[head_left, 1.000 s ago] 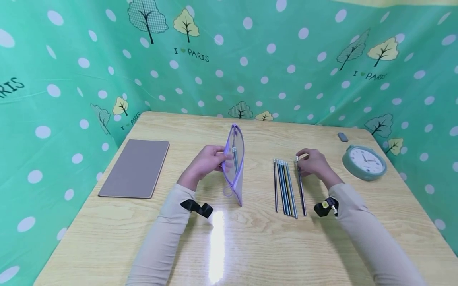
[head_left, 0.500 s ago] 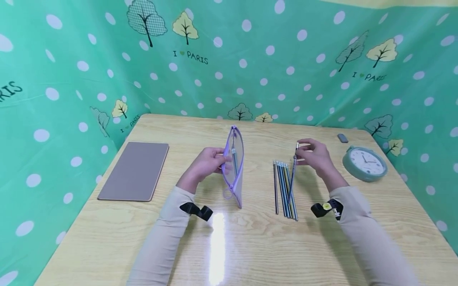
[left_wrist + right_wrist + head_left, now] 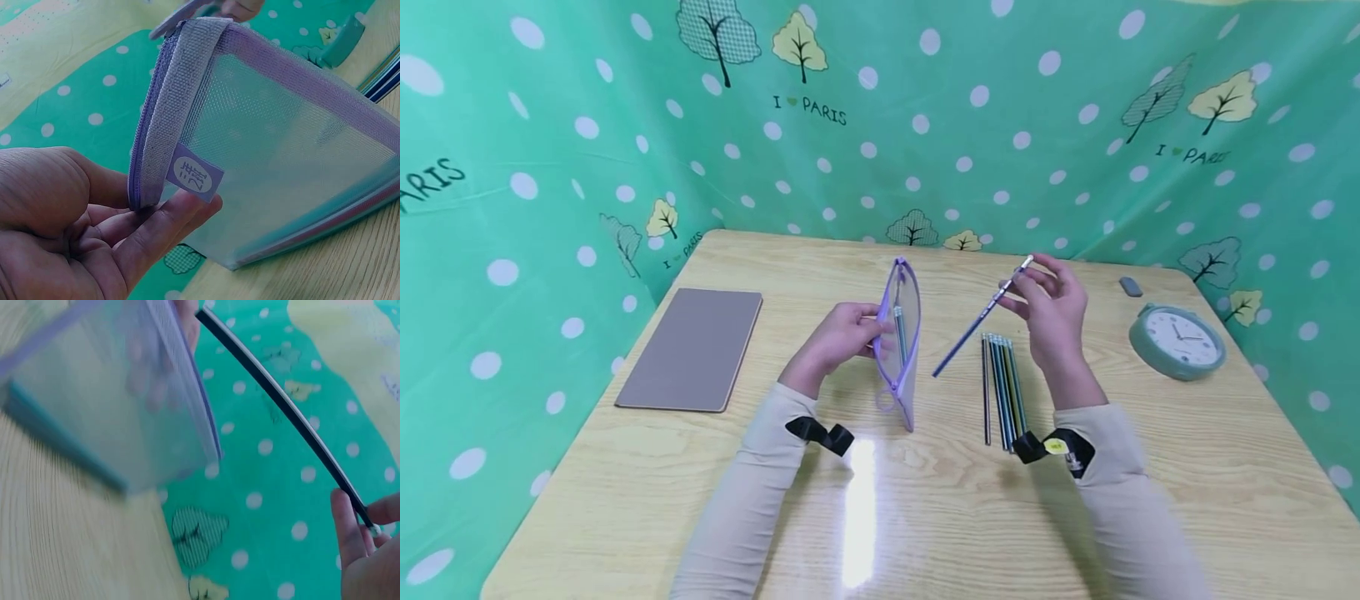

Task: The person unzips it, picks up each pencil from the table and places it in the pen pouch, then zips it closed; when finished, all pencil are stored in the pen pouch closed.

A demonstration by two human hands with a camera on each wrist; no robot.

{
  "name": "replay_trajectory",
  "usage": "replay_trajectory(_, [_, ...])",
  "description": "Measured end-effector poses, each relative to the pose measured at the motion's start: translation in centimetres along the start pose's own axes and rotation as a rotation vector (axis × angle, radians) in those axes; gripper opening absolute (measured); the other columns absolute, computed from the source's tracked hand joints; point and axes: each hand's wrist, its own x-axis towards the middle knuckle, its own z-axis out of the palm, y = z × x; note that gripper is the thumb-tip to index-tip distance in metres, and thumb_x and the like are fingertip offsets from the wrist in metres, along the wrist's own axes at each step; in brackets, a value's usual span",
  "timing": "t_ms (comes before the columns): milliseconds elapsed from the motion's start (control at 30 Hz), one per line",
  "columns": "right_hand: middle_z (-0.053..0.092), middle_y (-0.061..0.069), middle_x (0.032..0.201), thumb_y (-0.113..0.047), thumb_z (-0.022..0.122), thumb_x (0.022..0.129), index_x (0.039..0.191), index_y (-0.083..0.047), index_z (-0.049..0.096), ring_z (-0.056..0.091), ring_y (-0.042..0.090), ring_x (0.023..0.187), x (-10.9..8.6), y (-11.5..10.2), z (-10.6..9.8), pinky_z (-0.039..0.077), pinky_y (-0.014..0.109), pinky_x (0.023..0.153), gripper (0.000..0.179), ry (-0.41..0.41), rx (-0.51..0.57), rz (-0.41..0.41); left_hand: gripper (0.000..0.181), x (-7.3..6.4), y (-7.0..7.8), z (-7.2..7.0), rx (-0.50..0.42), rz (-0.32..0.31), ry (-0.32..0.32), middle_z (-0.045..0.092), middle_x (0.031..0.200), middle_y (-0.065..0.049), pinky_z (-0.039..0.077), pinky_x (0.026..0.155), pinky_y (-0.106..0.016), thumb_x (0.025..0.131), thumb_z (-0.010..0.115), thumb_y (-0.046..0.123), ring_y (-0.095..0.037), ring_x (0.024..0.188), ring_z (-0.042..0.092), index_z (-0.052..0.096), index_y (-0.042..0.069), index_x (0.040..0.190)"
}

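My left hand (image 3: 842,340) pinches the zipped edge of a see-through mesh pencil pouch (image 3: 269,144) with purple trim, whose mouth gapes. Inside the pouch, a few pencils (image 3: 900,333) lie along the bottom. Between thumb and fingers, my right hand (image 3: 1051,308) holds a dark pencil (image 3: 977,323) near its white-tipped end. That pencil slants in the air, its lower end just right of the pouch and apart from it. Below the right hand, a row of several pencils (image 3: 1009,392) rests on the table, with one dark pencil (image 3: 987,392) a little left of the others.
A grey notebook (image 3: 692,350) lies on the left of the wooden table (image 3: 940,517). A round green clock (image 3: 1177,342) stands at the right, with a small grey eraser-like block (image 3: 1131,287) behind it. A green polka-dot cloth (image 3: 955,125) hangs behind.
My right hand has lifted the dark pencil off the table from the right of the row and carried it up and left, tilting it toward the pouch. The left hand and pouch stay nearly still.
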Motion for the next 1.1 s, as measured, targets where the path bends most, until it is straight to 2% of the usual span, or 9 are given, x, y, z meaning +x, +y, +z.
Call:
replay_trajectory(133, [0.056,0.008,0.102,0.010,0.058,0.099,0.122,-0.011,0.061,0.072,0.017,0.083,-1.1,0.7,1.8,0.066,0.026,0.075,0.032,0.056,0.029,-0.059,0.037,0.1,-0.1,0.0,0.004,0.000,-0.004,0.072,0.112,-0.031,0.067,0.081,-0.036,0.105,0.053,0.003,-0.013,0.077,0.071,0.054,-0.015,0.138])
replay_trajectory(300, [0.058,0.008,0.101,0.010,0.060,0.098,0.125,-0.009,0.061,0.074,0.024,0.085,-2.4,2.3,3.5,0.067,0.029,0.074,0.034,0.095,0.059,-0.181,0.037,0.3,-0.1,0.2,0.012,0.002,-0.007,0.072,0.114,-0.031,0.067,0.082,-0.036,0.106,0.052,0.003,-0.018,0.082,0.074,0.054,-0.015,0.138])
replay_trajectory(433, [0.060,0.008,0.100,0.015,0.059,0.095,0.126,-0.005,0.062,0.073,0.020,0.081,-3.1,3.3,4.3,0.067,0.029,0.071,0.037,0.065,0.066,-0.302,0.036,0.4,0.0,0.2,0.010,0.010,-0.002,0.073,0.109,-0.030,0.067,0.081,-0.036,0.105,0.053,0.003,-0.015,0.078,0.072,0.056,-0.016,0.136])
replay_trajectory(567, [0.062,0.006,0.100,0.016,0.060,0.094,0.127,-0.001,0.063,0.072,0.013,0.078,-3.6,3.8,4.8,0.066,0.027,0.070,0.038,0.023,0.043,-0.373,0.035,0.4,0.1,0.2,-0.013,0.002,-0.003,0.073,0.106,-0.030,0.067,0.080,-0.035,0.106,0.052,0.002,-0.011,0.074,0.070,0.056,-0.016,0.135])
replay_trajectory(833, [0.062,0.005,0.101,0.016,0.059,0.094,0.129,0.004,0.063,0.070,0.010,0.080,-3.8,3.9,4.9,0.065,0.024,0.071,0.037,-0.028,-0.021,-0.405,0.038,0.3,0.1,0.3,-0.021,-0.018,0.018,0.069,0.121,-0.032,0.066,0.082,-0.035,0.106,0.051,0.002,-0.019,0.085,0.075,0.052,-0.014,0.141])
replay_trajectory(1100, [0.062,0.002,0.100,0.016,0.059,0.094,0.131,0.012,0.061,0.070,0.006,0.082,-3.9,4.4,4.8,0.065,0.023,0.072,0.037,-0.094,-0.152,-0.425,0.038,0.3,0.3,0.3,-0.018,-0.027,0.015,0.068,0.122,-0.033,0.066,0.084,-0.036,0.106,0.050,0.001,-0.023,0.087,0.076,0.051,-0.015,0.141])
